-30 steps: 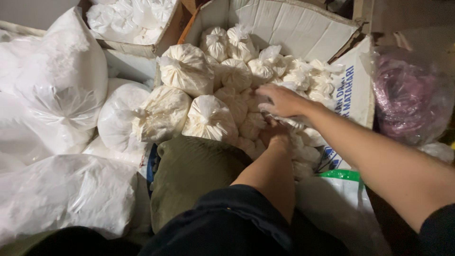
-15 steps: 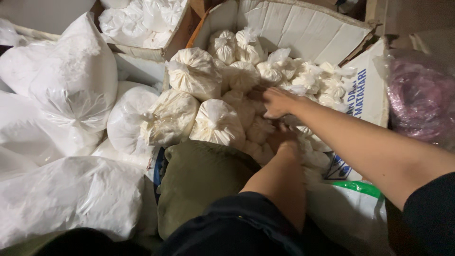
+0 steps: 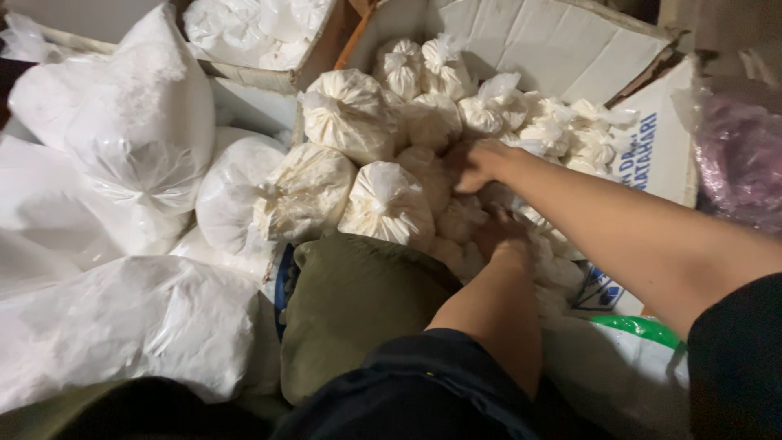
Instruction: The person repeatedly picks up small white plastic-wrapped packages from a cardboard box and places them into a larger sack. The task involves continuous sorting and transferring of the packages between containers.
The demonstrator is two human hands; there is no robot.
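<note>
Both my hands are down in the heap of small tied bags [image 3: 521, 122], the clear pouches of pale powder packed into the open cardboard box [image 3: 570, 41]. Compared with half a second back, the view has shifted a bit and the arms read closer together; the hands themselves have barely moved, so I judge the sorting or picking is mid-grab, nothing lifted out yet.

Right hand [image 3: 476, 163]: fingers curled down over a small pouch, knuckles up. It looks like a grasp, but the fingertips are buried, so I cannot tell whether they really close on it. Left hand [image 3: 501, 232]: pushed in among the pouches just below the right fingers, fingertips hidden; grip state not readable.

Just left of both sets of fingers sit the bigger knotted bags [image 3: 387, 204], one touching the next. Beyond the right fingers, more small pouches run up to the box wall. Toward me from the left fingers lies an olive cloth bundle [image 3: 358, 310]. Well left, large white sacks [image 3: 138, 138]. Far right, a purple-tinted plastic bag [image 3: 741, 163].
</note>
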